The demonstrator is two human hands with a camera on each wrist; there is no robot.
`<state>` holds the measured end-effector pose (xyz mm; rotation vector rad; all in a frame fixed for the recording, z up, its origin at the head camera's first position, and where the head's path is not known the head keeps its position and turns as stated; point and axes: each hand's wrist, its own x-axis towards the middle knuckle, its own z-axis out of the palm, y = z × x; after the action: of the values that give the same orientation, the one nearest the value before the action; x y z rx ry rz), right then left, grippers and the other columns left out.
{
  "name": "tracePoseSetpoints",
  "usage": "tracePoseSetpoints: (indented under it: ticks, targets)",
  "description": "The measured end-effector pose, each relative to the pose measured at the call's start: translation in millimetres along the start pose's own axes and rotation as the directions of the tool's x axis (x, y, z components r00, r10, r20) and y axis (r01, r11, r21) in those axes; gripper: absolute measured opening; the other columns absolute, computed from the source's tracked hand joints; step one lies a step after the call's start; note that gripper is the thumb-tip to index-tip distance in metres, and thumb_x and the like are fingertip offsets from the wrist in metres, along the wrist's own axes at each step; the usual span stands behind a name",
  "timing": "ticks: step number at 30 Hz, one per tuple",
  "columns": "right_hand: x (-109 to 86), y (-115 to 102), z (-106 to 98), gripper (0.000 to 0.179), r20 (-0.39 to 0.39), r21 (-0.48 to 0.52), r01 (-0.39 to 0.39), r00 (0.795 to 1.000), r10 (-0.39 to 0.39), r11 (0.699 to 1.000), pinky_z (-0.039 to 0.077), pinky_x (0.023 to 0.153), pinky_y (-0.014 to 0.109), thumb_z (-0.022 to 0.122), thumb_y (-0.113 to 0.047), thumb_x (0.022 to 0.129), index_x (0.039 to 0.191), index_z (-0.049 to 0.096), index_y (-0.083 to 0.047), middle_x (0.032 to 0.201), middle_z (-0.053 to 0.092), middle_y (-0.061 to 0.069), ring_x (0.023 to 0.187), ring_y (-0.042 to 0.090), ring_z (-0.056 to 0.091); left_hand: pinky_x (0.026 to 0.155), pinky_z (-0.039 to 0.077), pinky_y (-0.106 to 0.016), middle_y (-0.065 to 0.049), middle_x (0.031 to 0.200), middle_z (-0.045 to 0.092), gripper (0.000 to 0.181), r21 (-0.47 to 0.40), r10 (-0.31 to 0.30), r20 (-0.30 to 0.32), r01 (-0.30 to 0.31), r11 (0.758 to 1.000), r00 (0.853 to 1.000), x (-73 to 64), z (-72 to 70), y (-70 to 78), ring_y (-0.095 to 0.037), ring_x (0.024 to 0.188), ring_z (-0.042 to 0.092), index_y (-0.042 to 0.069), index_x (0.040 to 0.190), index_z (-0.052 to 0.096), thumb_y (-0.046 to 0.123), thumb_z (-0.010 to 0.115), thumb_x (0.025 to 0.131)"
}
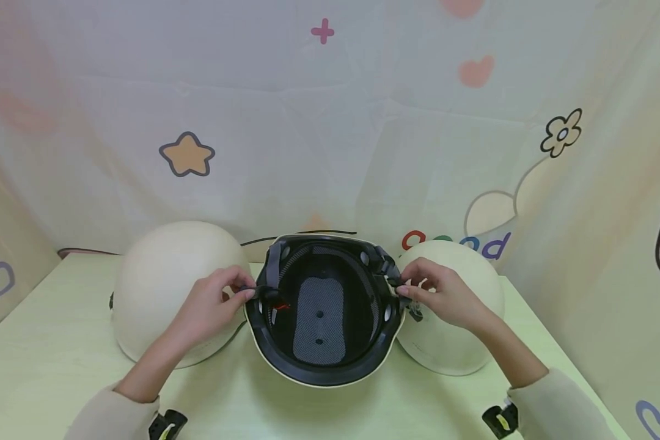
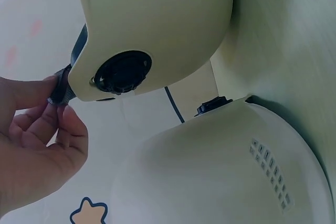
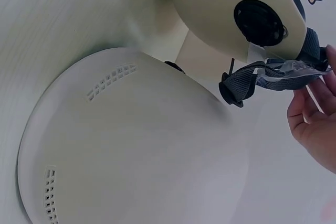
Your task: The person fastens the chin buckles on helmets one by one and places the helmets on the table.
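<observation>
A cream helmet (image 1: pixel 319 373) with a black padded lining lies upside down in the middle of the table, its opening facing up. At its left rim my left hand (image 1: pixel 216 299) pinches a dark strap (image 2: pixel 63 85) between thumb and fingers. On the opposite side my right hand (image 1: pixel 442 292) pinches another strap (image 3: pixel 286 80), whose loose end with a buckle dangles outside the shell. A round black knob (image 2: pixel 123 72) shows on the helmet's side in the left wrist view, and a similar black disc (image 3: pixel 258 22) in the right wrist view.
A second cream helmet (image 1: pixel 170 281) sits dome-up at the left, and a third helmet (image 1: pixel 462 342) sits dome-up at the right, both close to the middle one. Behind the pale table (image 1: pixel 27 366) hangs a printed curtain (image 1: pixel 286 134); a thin dark cord (image 1: pixel 324 231) runs along the back edge.
</observation>
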<state>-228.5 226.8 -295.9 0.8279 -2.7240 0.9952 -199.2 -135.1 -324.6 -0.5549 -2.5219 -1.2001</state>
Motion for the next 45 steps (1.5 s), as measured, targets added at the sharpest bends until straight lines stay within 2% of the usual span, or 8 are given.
tracePoseSetpoints:
  ticks: [7,13,18,24,31,36,40,45]
  targets:
    - [-2.4,-4,-4,0.043,0.028,-0.012,0.079,0.997,-0.079,0.997,0.048,0.072,0.027,0.064,-0.007,0.085,0.126,0.051,-0.006,0.093,0.06,0.002,0.085,0.015,0.054,0.061,0.044,-0.03,-0.001,0.081,0.061,0.022,-0.029,0.037,0.018,-0.036,0.999,0.999,-0.4,-3.3,-4.8,-0.017,0.074,0.052,0.006,0.105,0.06,-0.005,0.056,0.086]
    - [-7.9,-9,-11,0.034,0.045,0.007,0.177,0.983,-0.178,0.984,0.05,0.07,0.026,0.063,0.0,0.083,0.117,0.059,-0.002,0.094,0.057,0.001,0.081,0.011,0.051,0.056,0.039,-0.027,0.0,0.073,0.054,0.019,-0.036,0.024,0.072,-0.022,0.999,0.997,-2.4,-7.6,-3.6,-0.016,0.068,0.048,0.005,0.107,0.061,0.003,0.058,0.088]
    - [-11.8,-9,-13,0.031,0.057,0.057,0.141,0.988,-0.144,0.988,0.051,0.069,0.025,0.067,-0.001,0.081,0.111,0.061,-0.001,0.091,0.058,0.003,0.079,0.011,0.054,0.053,0.038,-0.024,0.003,0.07,0.052,0.015,-0.018,-0.003,0.08,0.004,1.0,0.997,-5.7,-7.6,-4.6,-0.013,0.064,0.047,0.006,0.099,0.064,0.015,0.064,0.086]
    - [-17.2,-4,-12,0.028,0.064,0.106,0.084,0.994,-0.091,0.991,0.051,0.072,0.023,0.066,-0.002,0.082,0.109,0.06,0.003,0.095,0.061,0.008,0.081,0.012,0.056,0.059,0.043,-0.025,0.003,0.072,0.055,0.005,0.005,-0.01,0.074,0.01,1.0,0.997,-9.5,-6.9,-9.0,-0.014,0.067,0.048,0.008,0.085,0.062,0.012,0.064,0.086]
    - [-20.9,1,-12,0.024,0.005,0.144,0.087,0.996,-0.089,0.986,0.051,0.072,0.022,0.067,0.003,0.08,0.102,0.059,0.003,0.097,0.059,0.013,0.082,0.013,0.06,0.054,0.041,-0.025,-0.001,0.076,0.055,0.002,-0.03,-0.031,0.029,0.032,0.999,0.999,-11.5,-9.8,-7.9,-0.016,0.064,0.048,0.006,0.089,0.06,0.006,0.059,0.089]
    - [-20.3,0,-13,0.022,-0.053,0.189,0.096,0.995,-0.088,0.977,0.051,0.072,0.022,0.066,0.006,0.079,0.099,0.057,0.004,0.094,0.056,0.013,0.08,0.013,0.062,0.057,0.043,-0.024,-0.003,0.079,0.054,0.008,-0.061,-0.026,0.02,0.028,0.998,0.999,-11.6,-11.6,-6.3,-0.016,0.071,0.05,0.005,0.096,0.059,0.003,0.055,0.09]
    - [-20.2,-1,-8,0.021,-0.085,0.203,0.091,0.994,-0.075,0.975,0.051,0.072,0.022,0.066,0.004,0.08,0.098,0.058,0.003,0.094,0.057,0.014,0.079,0.013,0.061,0.059,0.043,-0.024,-0.002,0.078,0.054,0.007,-0.081,-0.031,0.017,0.032,0.996,0.999,-12.2,-10.3,-6.8,-0.016,0.071,0.05,0.004,0.097,0.058,0.004,0.057,0.09]
    - [-21.5,2,2,0.02,-0.137,0.214,0.078,0.989,-0.049,0.974,0.05,0.073,0.021,0.067,0.004,0.079,0.097,0.058,0.003,0.095,0.06,0.015,0.079,0.011,0.06,0.052,0.038,-0.024,0.0,0.071,0.05,0.011,-0.078,-0.048,0.014,0.049,0.996,0.999,-12.8,-6.5,-9.4,-0.015,0.063,0.046,0.006,0.096,0.057,0.012,0.062,0.088]
